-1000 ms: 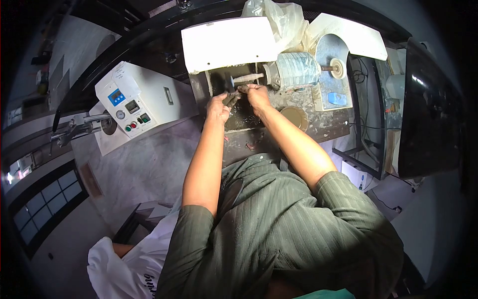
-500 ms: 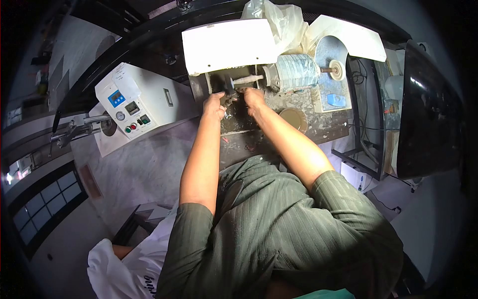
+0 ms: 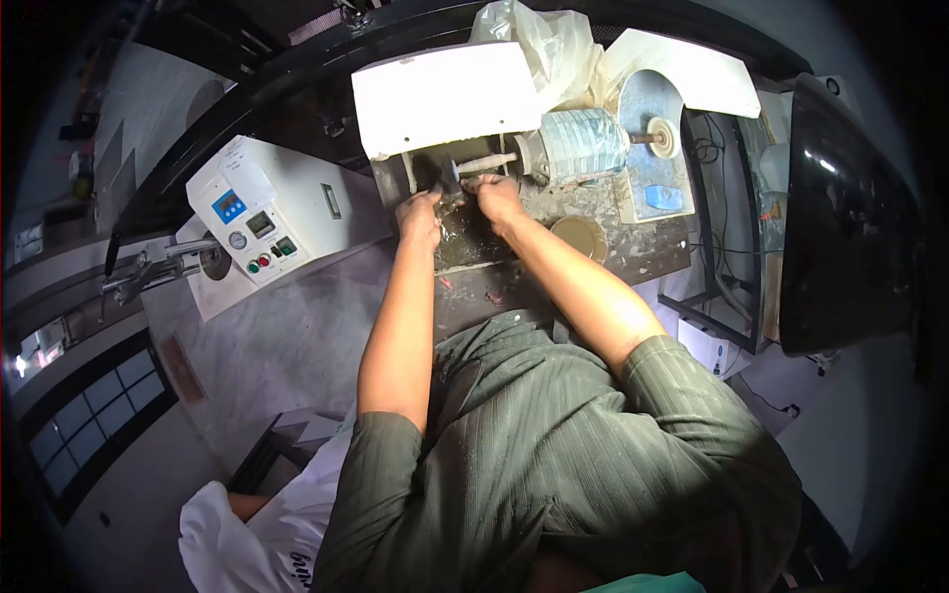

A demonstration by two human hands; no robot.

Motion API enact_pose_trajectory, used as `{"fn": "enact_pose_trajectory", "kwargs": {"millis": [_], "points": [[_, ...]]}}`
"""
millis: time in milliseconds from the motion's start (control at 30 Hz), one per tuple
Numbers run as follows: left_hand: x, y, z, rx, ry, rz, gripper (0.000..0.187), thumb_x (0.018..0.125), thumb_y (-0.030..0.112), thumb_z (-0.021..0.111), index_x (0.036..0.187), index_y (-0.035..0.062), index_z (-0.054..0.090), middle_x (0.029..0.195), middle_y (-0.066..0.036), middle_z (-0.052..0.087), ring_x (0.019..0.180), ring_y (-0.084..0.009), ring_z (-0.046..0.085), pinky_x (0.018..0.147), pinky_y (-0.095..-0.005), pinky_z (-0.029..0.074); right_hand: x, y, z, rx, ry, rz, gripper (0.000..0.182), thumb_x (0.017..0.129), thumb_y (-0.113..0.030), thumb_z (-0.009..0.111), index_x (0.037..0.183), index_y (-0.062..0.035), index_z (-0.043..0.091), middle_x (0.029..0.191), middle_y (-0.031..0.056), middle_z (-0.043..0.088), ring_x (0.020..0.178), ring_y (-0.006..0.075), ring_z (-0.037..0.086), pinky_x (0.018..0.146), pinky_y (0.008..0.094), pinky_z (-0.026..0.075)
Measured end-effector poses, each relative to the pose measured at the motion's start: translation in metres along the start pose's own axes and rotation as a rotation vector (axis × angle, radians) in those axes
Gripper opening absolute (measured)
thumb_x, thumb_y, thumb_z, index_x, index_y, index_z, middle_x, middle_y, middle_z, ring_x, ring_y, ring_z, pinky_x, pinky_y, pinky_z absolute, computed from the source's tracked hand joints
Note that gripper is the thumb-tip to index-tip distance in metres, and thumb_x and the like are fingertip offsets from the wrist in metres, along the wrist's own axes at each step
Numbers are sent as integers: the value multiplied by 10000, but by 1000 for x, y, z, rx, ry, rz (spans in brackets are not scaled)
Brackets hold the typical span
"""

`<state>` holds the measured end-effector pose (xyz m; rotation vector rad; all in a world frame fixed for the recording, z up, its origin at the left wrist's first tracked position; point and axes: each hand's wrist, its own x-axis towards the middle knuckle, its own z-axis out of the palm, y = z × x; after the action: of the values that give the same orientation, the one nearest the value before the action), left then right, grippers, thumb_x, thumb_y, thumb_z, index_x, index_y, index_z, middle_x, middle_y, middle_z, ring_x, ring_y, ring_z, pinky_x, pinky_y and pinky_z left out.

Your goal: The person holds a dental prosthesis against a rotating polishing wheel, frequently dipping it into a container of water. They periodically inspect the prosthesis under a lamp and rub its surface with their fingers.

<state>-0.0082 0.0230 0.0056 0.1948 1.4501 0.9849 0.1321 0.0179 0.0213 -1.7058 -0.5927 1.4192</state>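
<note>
Both my hands are under a white hood [image 3: 445, 97], beside a dark wheel [image 3: 451, 178] on the pale shaft [image 3: 488, 163] of a bench motor [image 3: 581, 146] wrapped in clear plastic. My left hand [image 3: 420, 216] is closed at the wheel's left side, its fingers pressed round something too small and dark to make out. On the other side my right hand [image 3: 496, 199] is closed too, fingertips just below the shaft. A small dark piece seems to lie between the hands, but its shape is hidden. Wet, shiny grime covers the tray [image 3: 465, 245] beneath them.
Right of my right hand is a round brown dish [image 3: 579, 238]. A pale buffing wheel [image 3: 663, 138] and a blue object [image 3: 664, 198] are farther right. A white control box [image 3: 287, 203] stands left. At lower left is a person's white sleeve [image 3: 213, 529].
Both hands have shifted slightly within the hood area and stay closed by the wheel. The whole view has moved a little to the left.
</note>
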Motion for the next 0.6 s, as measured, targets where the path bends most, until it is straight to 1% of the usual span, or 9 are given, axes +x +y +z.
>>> {"fn": "enact_pose_trajectory", "kwargs": {"millis": [33, 67, 167, 267, 367, 400, 467, 533, 600], "points": [[-9, 3, 5, 105, 91, 8, 228, 769, 6, 652, 993, 3, 613, 950, -110, 643, 757, -212, 616, 685, -360, 462, 1, 2, -1, 36, -113, -97, 76, 804, -66, 666, 812, 9, 666, 722, 43, 644, 654, 95, 528, 601, 273, 412], [-11, -2, 3, 105, 93, 10, 228, 769, 6, 652, 993, 3, 613, 950, -110, 643, 757, -212, 616, 685, -360, 462, 2, 5, -4, 36, -116, -97, 76, 804, -66, 666, 812, 9, 666, 722, 43, 644, 654, 95, 528, 601, 273, 412], [-16, -23, 3, -107, -104, 283, 187, 811, -113, 536, 921, 8, 626, 810, -81, 657, 678, -168, 619, 616, -244, 467, -16, -7, -12, -4, -172, -168, 68, 836, -35, 649, 787, 9, 669, 713, 20, 654, 626, 61, 519, 581, 237, 404], [-20, -28, 10, -179, -110, 343, 194, 811, -129, 521, 921, -2, 616, 817, -103, 653, 672, -176, 621, 617, -273, 480, -12, -5, -16, 60, -247, -278, 94, 852, -39, 644, 779, 16, 669, 715, 25, 664, 625, 54, 528, 574, 225, 405], [-10, -31, 12, -170, -24, 291, 145, 773, -119, 587, 882, -35, 629, 788, -70, 645, 657, -153, 605, 682, -264, 492, -7, -3, -16, -30, -207, -291, 94, 851, -43, 646, 788, 22, 668, 715, 27, 667, 616, 67, 538, 574, 234, 413], [-14, -25, 15, -170, -26, 292, 145, 773, -119, 587, 882, -35, 629, 788, -70, 645, 657, -153, 605, 682, -264, 492, -10, -10, -15, -68, -191, -225, 85, 850, -57, 654, 807, 14, 673, 741, 29, 672, 644, 62, 549, 596, 224, 422], [-27, -9, 21, -110, 54, 146, 156, 762, -75, 619, 908, -22, 631, 799, -85, 641, 598, -162, 582, 579, -263, 472, -12, -11, -11, -107, -175, -156, 81, 849, -70, 663, 826, 6, 678, 768, 31, 678, 673, 57, 559, 618, 215, 431], [-17, -9, 21, -51, 109, 93, 171, 757, -40, 640, 926, -12, 629, 790, -86, 634, 570, -160, 564, 532, -261, 445, -1, 0, -7, 89, -119, -86, 80, 844, -70, 668, 812, 2, 681, 753, 32, 673, 669, 67, 559, 616, 228, 434], [-9, -12, 19, 6, 163, 44, 193, 753, -5, 661, 943, -1, 628, 781, -87, 627, 542, -158, 547, 484, -259, 418, 5, 5, -7, 87, -114, -71, 78, 841, -72, 671, 810, 0, 681, 745, 32, 670, 670, 70, 559, 618, 232, 435]]}}
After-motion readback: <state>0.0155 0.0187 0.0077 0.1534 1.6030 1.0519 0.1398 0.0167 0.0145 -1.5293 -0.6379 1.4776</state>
